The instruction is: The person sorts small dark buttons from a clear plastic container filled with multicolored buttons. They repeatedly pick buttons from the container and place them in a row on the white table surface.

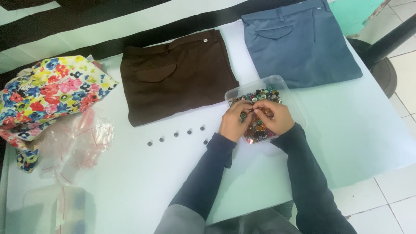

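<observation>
Both hands in the button tray (pixel 289 92), frame centre-right: left hand (pixel 234 122) and right hand (pixel 274 117) with fingertips pressed together over the buttons (pixel 260 130) (pinched item too small to tell). Six dark buttons (pixel 176 134) lie left, below brown trousers (pixel 177 76).

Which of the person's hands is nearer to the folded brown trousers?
The left hand. It rests on the near-left side of the clear plastic tray of buttons, just right of the folded brown trousers; the right hand lies farther right over the tray.
</observation>
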